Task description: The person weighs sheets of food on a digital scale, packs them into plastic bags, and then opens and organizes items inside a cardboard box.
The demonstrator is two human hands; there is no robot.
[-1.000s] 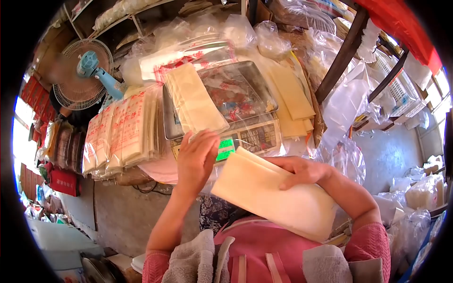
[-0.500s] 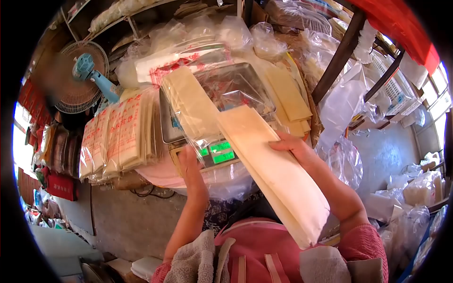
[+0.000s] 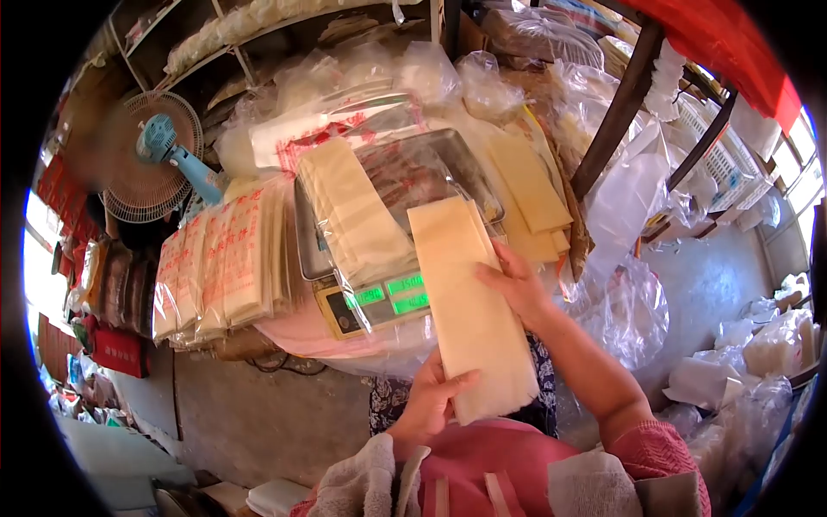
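Observation:
A long folded pale-yellow sheet stack (image 3: 474, 319) is held upright in front of the body. My left hand (image 3: 431, 396) grips its lower left edge, thumb on top. My right hand (image 3: 521, 289) holds its upper right side. Beyond it, a scale (image 3: 345, 319) with lit green digits carries a metal tray (image 3: 303, 246). On the tray's left side lies another folded pale stack (image 3: 357, 211) in a clear plastic bag, whose loose end hangs over the scale's front.
Red-printed packets (image 3: 228, 250) stand in a row left of the scale. More folded sheets (image 3: 530, 185) lie at its right. A blue fan (image 3: 177, 159) is at the left, a dark post (image 3: 624, 103) at the right, and plastic bags (image 3: 633, 310) beside the table.
My left hand has left the scale's front and moved down onto the held stack. My right hand has turned that stack from slanting to nearly upright.

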